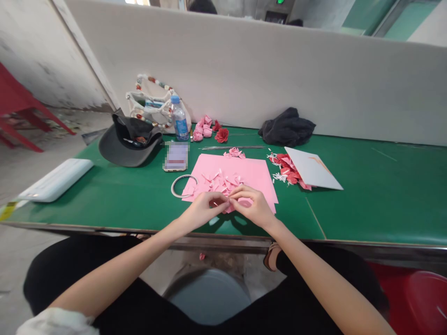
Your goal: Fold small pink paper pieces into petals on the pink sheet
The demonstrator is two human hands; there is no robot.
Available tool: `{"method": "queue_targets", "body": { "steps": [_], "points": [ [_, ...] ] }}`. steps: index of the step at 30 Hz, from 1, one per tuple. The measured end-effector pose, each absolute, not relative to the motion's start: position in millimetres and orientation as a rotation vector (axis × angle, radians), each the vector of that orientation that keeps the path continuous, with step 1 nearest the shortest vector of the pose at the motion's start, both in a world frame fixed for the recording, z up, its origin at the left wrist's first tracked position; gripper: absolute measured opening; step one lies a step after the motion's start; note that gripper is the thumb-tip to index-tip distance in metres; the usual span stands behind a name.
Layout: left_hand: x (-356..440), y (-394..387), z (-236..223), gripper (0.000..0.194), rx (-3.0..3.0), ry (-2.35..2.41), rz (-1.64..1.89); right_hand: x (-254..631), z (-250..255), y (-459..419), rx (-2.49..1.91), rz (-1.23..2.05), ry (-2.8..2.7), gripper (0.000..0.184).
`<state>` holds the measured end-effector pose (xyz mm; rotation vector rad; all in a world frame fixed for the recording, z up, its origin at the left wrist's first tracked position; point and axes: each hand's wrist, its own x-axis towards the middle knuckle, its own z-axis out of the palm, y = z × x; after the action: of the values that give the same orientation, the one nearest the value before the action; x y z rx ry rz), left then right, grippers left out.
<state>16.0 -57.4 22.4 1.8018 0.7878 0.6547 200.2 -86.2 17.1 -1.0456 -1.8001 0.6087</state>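
My left hand (204,210) and my right hand (251,207) meet above the near edge of a pink paper sheet (251,172), fingertips pinched together on a small pink paper piece (223,201). Scattered on the sheet, just beyond my fingers, lies a heap of small folded pink paper pieces (220,183). A thin round bangle (181,186) rests left of the sheet. Further back are pink paper flowers (202,130) and a red paper rose (221,135).
The green-topped workbench (370,195) carries a water bottle (179,118), a dark cap (129,144), a phone (176,156), a beaded bag (150,100), a black cloth (287,128), red paper scraps (288,170) and a white board (312,167). A white partition (261,70) stands behind.
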Motion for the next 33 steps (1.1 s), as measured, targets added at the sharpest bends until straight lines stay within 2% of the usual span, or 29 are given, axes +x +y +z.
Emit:
{"method": "queue_targets", "body": {
  "steps": [12, 19, 22, 24, 29, 33],
  "points": [
    [19.5, -58.4, 19.2, 0.021, 1.778, 0.813, 0.642, 211.3, 23.2, -80.4, -1.153, 0.436, -1.85, 0.011],
    [19.2, -57.4, 20.0, 0.026, 1.709, 0.877, 0.695, 302.8, 41.1, -50.9, -1.603, -0.012, -1.56, 0.014],
    [18.3, -55.4, 20.7, 0.03, 1.697, 0.856, 0.707, 330.9, 37.1, -44.4, -2.101, -0.202, -1.445, 0.02],
    [17.2, -52.6, 18.9, 0.03, 1.684, 0.837, 0.715, 338.5, 32.3, -42.6, -2.264, -0.235, -1.438, 0.021],
    [15.3, -45.1, 10.7, 0.029, 1.632, 0.806, 0.684, 340.0, 25.8, -39.1, -2.163, -0.25, -1.437, 0.034],
    [17.5, -43.6, 10.5, 0.029, 1.583, 0.807, 0.658, 318.7, 26.2, -37.8, -1.782, 0.096, -1.498, 0.024]
  ]
}}
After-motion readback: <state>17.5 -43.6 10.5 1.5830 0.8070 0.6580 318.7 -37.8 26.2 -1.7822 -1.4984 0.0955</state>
